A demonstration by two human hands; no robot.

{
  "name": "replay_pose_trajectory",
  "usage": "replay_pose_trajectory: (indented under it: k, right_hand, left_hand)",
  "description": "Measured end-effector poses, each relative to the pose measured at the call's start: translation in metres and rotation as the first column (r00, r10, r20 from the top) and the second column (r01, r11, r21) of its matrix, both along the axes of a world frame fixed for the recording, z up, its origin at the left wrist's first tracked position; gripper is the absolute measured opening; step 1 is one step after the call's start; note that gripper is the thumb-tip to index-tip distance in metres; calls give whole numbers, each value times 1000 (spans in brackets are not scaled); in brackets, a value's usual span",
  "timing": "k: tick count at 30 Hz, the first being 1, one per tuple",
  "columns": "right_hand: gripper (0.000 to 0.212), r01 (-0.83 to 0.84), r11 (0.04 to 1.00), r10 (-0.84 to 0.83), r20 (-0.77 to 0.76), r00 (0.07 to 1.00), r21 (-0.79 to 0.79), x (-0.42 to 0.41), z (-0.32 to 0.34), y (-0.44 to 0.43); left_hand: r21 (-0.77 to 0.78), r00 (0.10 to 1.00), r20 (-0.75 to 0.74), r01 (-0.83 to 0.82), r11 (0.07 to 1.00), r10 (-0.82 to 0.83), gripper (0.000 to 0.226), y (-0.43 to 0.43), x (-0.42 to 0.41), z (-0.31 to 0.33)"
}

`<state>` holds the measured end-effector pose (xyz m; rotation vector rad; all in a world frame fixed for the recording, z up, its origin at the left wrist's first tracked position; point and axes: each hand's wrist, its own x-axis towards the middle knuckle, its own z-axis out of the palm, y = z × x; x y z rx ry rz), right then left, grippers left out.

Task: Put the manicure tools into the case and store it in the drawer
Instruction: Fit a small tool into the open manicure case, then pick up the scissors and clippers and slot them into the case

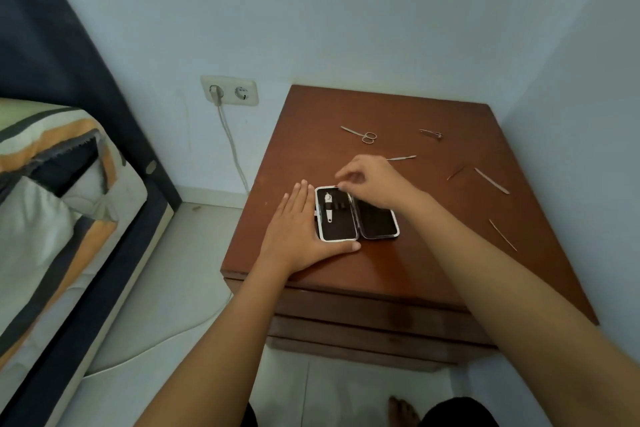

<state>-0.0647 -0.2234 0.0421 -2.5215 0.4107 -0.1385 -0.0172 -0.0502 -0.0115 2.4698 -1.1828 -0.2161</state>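
Note:
The manicure case [379, 224] lies open on the brown nightstand [398, 270], black lining up. A silver nail clipper [328, 207] sits in its left half. My left hand [298, 236] lies flat against the case's left side, thumb along its near edge. My right hand [370, 180] hovers over the case's far edge with fingertips pinched together; whether they hold anything is unclear. Loose on the top are small scissors [360, 134], a tweezer-like tool [431, 133], a cuticle pusher [401, 158], a nail file [491, 180] and two thin sticks [503, 235].
Closed drawer fronts [363, 326] run below the nightstand's near edge. A bed with striped bedding [52, 201] stands to the left. On the wall a socket [229, 90] has a cable hanging to the floor. Walls close in behind and to the right.

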Motion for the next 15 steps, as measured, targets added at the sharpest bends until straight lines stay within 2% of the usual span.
replay_pose_trajectory:
  k: [3,7,12,15]
  right_hand:
    - [26,230,973,-227,122,966,-11,-3,7,-49]
    - [35,530,848,-520,166,838,-20,-6,-6,-113]
    - [43,549,831,-544,74,836,-89,0,-21,-152]
    - [35,529,835,-526,62,848,-151,1,-27,-163]
  left_hand:
    - [7,1000,18,7,1000,-7,133,0,1,-2]
    - [13,999,41,14,1000,-15,134,-1,4,-3]
    - [10,998,57,19,1000,-19,135,-2,6,-5]
    - [13,998,65,22,1000,-23,136,-2,7,-5]
